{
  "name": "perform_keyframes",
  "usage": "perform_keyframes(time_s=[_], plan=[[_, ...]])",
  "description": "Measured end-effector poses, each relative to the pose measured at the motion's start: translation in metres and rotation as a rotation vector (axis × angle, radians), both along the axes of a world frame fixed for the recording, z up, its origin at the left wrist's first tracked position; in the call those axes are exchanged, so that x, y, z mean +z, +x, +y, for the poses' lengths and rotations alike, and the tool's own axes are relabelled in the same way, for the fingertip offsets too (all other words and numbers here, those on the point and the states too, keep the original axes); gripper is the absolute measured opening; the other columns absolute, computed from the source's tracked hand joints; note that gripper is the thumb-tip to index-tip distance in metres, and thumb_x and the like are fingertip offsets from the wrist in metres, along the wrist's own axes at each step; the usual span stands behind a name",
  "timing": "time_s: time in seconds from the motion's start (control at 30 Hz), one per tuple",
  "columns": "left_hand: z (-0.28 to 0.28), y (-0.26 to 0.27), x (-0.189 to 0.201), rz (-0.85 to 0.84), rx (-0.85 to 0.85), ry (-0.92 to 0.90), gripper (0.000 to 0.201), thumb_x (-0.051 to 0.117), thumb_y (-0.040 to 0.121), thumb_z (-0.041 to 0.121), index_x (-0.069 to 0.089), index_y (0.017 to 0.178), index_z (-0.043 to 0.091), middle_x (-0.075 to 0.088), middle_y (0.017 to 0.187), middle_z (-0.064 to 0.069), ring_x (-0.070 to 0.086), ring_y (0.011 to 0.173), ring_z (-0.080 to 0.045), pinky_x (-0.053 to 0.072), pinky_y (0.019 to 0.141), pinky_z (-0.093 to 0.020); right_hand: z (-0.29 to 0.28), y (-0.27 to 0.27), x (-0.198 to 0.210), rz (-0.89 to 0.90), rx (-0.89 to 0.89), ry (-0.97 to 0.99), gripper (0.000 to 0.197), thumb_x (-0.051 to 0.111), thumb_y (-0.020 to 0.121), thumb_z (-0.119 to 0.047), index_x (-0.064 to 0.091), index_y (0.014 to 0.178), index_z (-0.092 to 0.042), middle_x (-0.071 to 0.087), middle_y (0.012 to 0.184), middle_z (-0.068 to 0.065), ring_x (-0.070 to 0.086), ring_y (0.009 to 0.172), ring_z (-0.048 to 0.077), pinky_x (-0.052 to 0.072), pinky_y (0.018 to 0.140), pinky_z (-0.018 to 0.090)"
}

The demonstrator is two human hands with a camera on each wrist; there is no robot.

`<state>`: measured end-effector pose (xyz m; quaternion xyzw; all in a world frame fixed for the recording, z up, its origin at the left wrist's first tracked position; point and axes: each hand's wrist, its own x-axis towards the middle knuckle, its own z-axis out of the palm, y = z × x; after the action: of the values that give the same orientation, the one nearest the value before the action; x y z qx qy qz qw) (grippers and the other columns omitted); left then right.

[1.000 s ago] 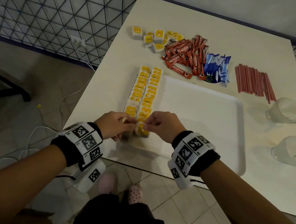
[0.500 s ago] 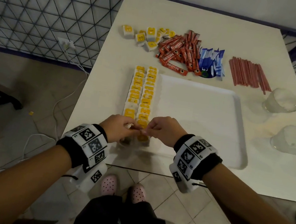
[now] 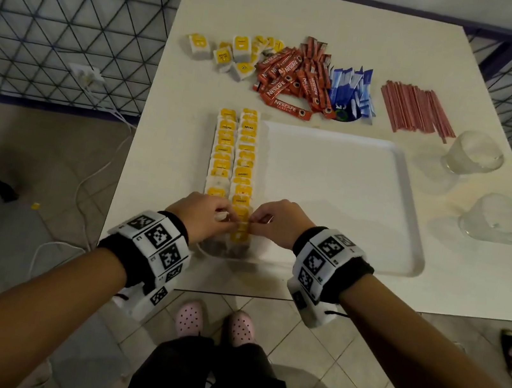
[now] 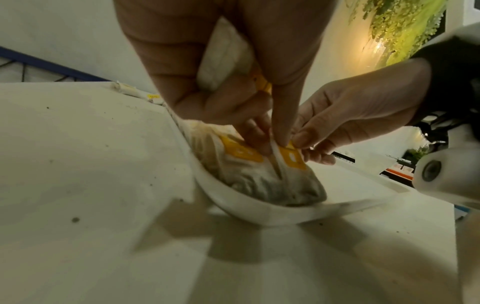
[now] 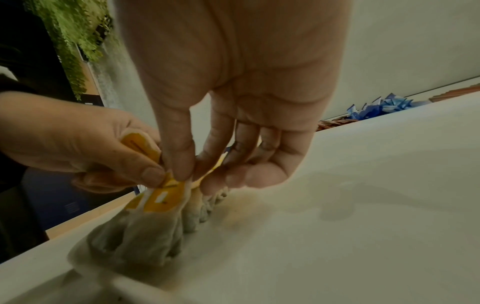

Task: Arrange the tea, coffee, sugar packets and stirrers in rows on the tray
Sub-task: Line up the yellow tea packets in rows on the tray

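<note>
Head view: both hands remained at the tray's (image 3: 408, 238) near-left corner, as a second earlier; the tea rows had not advanced. Left wrist view: left hand (image 4: 221, 67) clenched round a spare tea bag (image 4: 223, 55). Right wrist view: right hand (image 5: 233, 86) pinched a yellow tag (image 5: 221, 162).
</note>
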<state>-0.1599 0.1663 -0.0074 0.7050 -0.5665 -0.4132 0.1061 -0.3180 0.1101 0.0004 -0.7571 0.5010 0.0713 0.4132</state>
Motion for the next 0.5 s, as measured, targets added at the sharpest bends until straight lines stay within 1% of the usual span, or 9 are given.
perform_keyframes(time_s=[0.07, 0.1, 0.13, 0.2, 0.23, 0.3, 0.4, 0.43, 0.5], plan=[[-0.002, 0.002, 0.001, -0.001, 0.026, -0.051, 0.009, 0.068, 0.082, 0.031, 0.061, 0.086, 0.029, 0.064, 0.108, -0.002, 0.058, 0.102, -0.021, 0.047, 0.090, -0.035, -0.002, 0.003, -0.002, 0.001, -0.046, 0.003, 0.023, 0.064, 0.085, -0.024, 0.069, 0.103, -0.011, 0.066, 0.108, 0.009, 0.056, 0.094, 0.020, 0.038, 0.075, 0.020], [-0.003, 0.003, 0.002, -0.003, 0.040, -0.085, 0.009, 0.068, 0.082, 0.029, 0.060, 0.086, 0.029, 0.063, 0.108, -0.001, 0.058, 0.103, -0.020, 0.047, 0.091, -0.036, -0.004, 0.004, -0.003, 0.001, -0.063, 0.008, 0.022, 0.064, 0.085, -0.024, 0.069, 0.102, -0.011, 0.066, 0.106, 0.009, 0.057, 0.095, 0.021, 0.039, 0.074, 0.020], [-0.003, 0.003, 0.003, -0.009, 0.050, -0.118, 0.010, 0.068, 0.082, 0.028, 0.059, 0.084, 0.028, 0.062, 0.106, 0.000, 0.058, 0.103, -0.021, 0.046, 0.090, -0.038, -0.005, 0.005, -0.003, 0.003, -0.077, 0.014, 0.022, 0.064, 0.085, -0.023, 0.069, 0.102, -0.011, 0.066, 0.101, 0.008, 0.057, 0.092, 0.020, 0.040, 0.071, 0.020], [-0.003, 0.002, 0.005, -0.046, 0.035, -0.147, 0.012, 0.068, 0.081, 0.032, 0.057, 0.082, 0.027, 0.060, 0.103, 0.001, 0.057, 0.100, -0.021, 0.046, 0.088, -0.039, -0.006, 0.005, -0.004, 0.007, -0.100, 0.029, 0.019, 0.063, 0.085, -0.022, 0.070, 0.099, -0.012, 0.063, 0.084, 0.001, 0.053, 0.074, 0.011, 0.038, 0.057, 0.015], [-0.002, 0.000, 0.007, -0.083, 0.005, -0.133, 0.015, 0.068, 0.081, 0.036, 0.056, 0.082, 0.027, 0.059, 0.103, 0.002, 0.057, 0.099, -0.021, 0.046, 0.088, -0.038, -0.007, 0.006, -0.005, 0.006, -0.111, 0.039, 0.017, 0.062, 0.084, -0.021, 0.070, 0.097, -0.012, 0.061, 0.077, -0.003, 0.050, 0.066, 0.006, 0.035, 0.053, 0.013], [0.000, -0.004, 0.009, -0.201, -0.092, -0.075, 0.021, 0.064, 0.081, 0.045, 0.052, 0.085, 0.028, 0.056, 0.109, 0.003, 0.055, 0.101, -0.021, 0.044, 0.085, -0.034, -0.009, 0.006, -0.007, 0.004, -0.119, 0.056, 0.014, 0.062, 0.084, -0.021, 0.071, 0.091, -0.014, 0.061, 0.072, -0.006, 0.047, 0.062, 0.001, 0.035, 0.053, 0.010], [0.000, -0.011, 0.009, -0.383, -0.235, -0.016, 0.033, 0.058, 0.080, 0.056, 0.050, 0.097, 0.028, 0.049, 0.119, 0.005, 0.054, 0.106, -0.023, 0.038, 0.079, -0.030, -0.012, 0.008, -0.009, 0.017, -0.122, 0.067, 0.006, 0.062, 0.083, -0.021, 0.067, 0.083, -0.019, 0.062, 0.076, -0.002, 0.053, 0.072, 0.011, 0.037, 0.052, 0.012], [-0.001, -0.013, 0.008, -0.430, -0.268, -0.004, 0.040, 0.056, 0.080, 0.059, 0.050, 0.104, 0.027, 0.047, 0.122, 0.005, 0.054, 0.107, -0.023, 0.037, 0.078, -0.030, -0.012, 0.009, -0.009, 0.017, -0.132, 0.071, 0.007, 0.061, 0.083, -0.021, 0.068, 0.086, -0.018, 0.061, 0.076, -0.001, 0.053, 0.072, 0.013, 0.037, 0.052, 0.013], [0.000, -0.017, 0.008, -0.499, -0.297, 0.001, 0.048, 0.055, 0.081, 0.059, 0.048, 0.114, 0.024, 0.043, 0.127, 0.005, 0.055, 0.107, -0.024, 0.036, 0.077, -0.030, -0.013, 0.010, -0.011, 0.016, -0.147, 0.083, 0.015, 0.060, 0.084, -0.019, 0.068, 0.095, -0.013, 0.058, 0.069, -0.002, 0.051, 0.064, 0.011, 0.037, 0.050, 0.013]])
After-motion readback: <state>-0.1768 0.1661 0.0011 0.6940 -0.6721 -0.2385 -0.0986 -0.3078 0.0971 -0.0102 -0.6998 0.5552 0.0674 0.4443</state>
